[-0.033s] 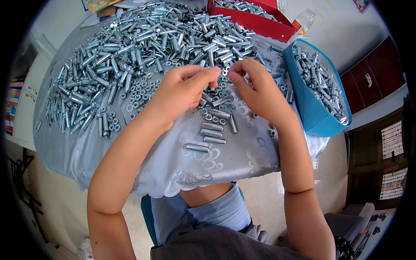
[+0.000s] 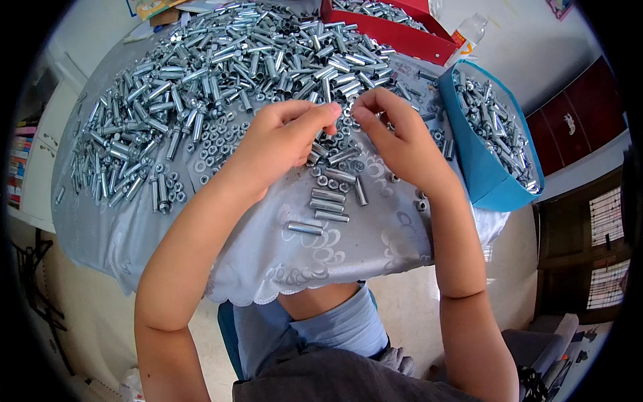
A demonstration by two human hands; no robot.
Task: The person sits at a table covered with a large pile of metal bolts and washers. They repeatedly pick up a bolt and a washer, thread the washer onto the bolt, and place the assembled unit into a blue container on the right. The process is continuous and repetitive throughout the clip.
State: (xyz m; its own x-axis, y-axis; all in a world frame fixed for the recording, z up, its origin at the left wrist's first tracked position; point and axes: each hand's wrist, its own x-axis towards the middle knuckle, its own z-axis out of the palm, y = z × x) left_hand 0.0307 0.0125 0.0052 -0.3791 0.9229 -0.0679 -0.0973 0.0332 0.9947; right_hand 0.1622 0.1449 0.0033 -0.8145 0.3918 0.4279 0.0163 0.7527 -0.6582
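Both hands are raised over the middle of the table, fingertips facing each other with a small gap between. My left hand [image 2: 278, 137] is closed, its thumb laid along the curled index finger; what it holds, if anything, is hidden. My right hand [image 2: 402, 137] has thumb and index finger curled toward each other in a pinch, and anything in it is too small to make out. Beneath them lie loose hex nuts [image 2: 333, 184] and short metal sleeves [image 2: 328, 195]. A single sleeve [image 2: 305, 228] rests closer to me. More nuts [image 2: 213, 142] are scattered beside my left wrist.
A large heap of metal sleeves and bolts [image 2: 221, 60] covers the far and left table. At right stands a blue container [image 2: 479, 164] filled with bolt assemblies. Behind are a red box [image 2: 402, 41] of metal parts and a plastic bottle [image 2: 469, 32]. A silvery tablecloth [image 2: 261, 258] hangs over the near edge.
My right hand has shifted very slightly, its thumb and index finger a little changed in pose. The left hand and the metal parts look the same.
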